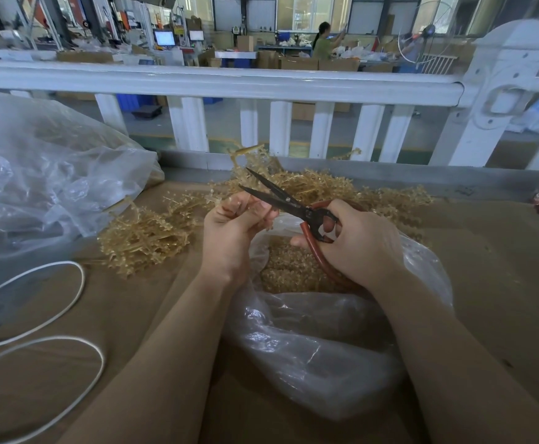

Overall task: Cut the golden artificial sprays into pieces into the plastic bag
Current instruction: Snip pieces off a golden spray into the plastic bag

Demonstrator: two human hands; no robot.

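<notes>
Plastic bag (309,347) below; right hand (354,241) grips scissors (281,200), left hand (232,225) pinches spray (146,232).

Two bare forearms reach in from the bottom edge, uncovered along all that shows, with no sleeve cuff in sight. The left hand (232,232) and the right hand (357,241) are ungloved. The fingers carry no rings and the wrists no watch or band. The fingernails are short and plain.

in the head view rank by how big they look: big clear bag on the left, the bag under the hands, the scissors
1. big clear bag on the left
2. bag under the hands, though nearer the camera, so unsure
3. scissors
</notes>
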